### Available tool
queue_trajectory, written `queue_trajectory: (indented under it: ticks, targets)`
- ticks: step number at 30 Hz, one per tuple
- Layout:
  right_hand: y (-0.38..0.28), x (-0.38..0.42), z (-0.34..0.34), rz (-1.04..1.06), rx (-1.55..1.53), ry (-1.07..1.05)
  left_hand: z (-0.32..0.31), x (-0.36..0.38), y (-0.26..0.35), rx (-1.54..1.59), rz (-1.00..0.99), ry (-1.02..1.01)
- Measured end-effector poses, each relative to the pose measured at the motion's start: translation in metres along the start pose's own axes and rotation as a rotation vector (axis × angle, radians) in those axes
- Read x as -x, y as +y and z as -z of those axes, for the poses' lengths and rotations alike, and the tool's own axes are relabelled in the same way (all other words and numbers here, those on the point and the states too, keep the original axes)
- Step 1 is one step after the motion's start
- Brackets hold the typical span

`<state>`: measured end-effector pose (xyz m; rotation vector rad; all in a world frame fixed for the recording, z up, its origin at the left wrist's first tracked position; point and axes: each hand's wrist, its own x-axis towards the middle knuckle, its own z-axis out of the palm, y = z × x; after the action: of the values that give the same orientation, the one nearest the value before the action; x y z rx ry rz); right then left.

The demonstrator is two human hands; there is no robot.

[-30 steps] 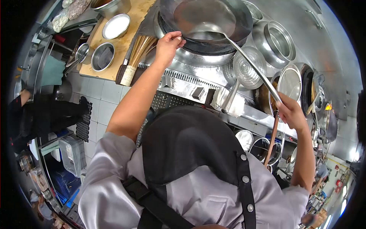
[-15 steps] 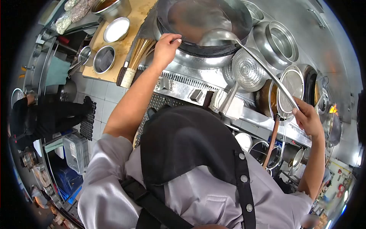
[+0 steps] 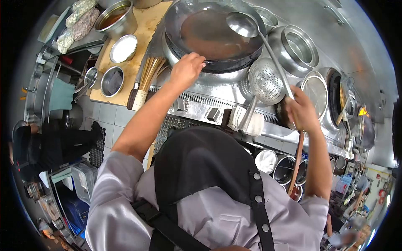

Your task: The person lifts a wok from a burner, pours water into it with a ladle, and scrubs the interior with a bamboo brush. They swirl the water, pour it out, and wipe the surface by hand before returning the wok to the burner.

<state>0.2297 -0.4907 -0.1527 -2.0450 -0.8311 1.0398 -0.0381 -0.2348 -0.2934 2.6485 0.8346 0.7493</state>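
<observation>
A large dark wok (image 3: 173, 31) with reddish-brown liquid in it sits on the stove. At its near edge is my left hand (image 3: 188, 70), fingers curled together at the rim; what they hold, if anything, is hidden. My right hand (image 3: 300, 109), a little blurred, is closed round the long handle of a metal ladle (image 3: 243, 24). The ladle's bowl hangs over the right part of the wok. Between my hands lies a perforated strainer (image 3: 266, 80), its handle crossing a folded white cloth (image 3: 252, 122).
A wooden board (image 3: 130, 69) at the left holds metal bowls and a pot (image 3: 117, 21). A bamboo brush (image 3: 146, 79) lies beside the wok. Stacked metal pots (image 3: 298, 48) and a mesh strainer (image 3: 314, 92) are at the right. Another person (image 3: 50, 140) stands at the far left.
My right hand has moved left and up with the ladle, whose bowl is now further over the wok. In view, the wok sits slightly left, and my left hand appears lower at its rim.
</observation>
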Motion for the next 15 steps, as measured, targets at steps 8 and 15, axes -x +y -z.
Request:
queue_trajectory:
  ticks: [8, 15]
  targets:
    - [-0.012, -0.041, -0.124, -0.255, -1.16, -0.391, 0.007, 0.005, -0.023, 0.244, -0.074, 0.068]
    - [-0.017, -0.089, -0.177, 0.036, -0.592, 0.024, 0.016, -0.009, -0.025, 0.261, -0.112, -0.105]
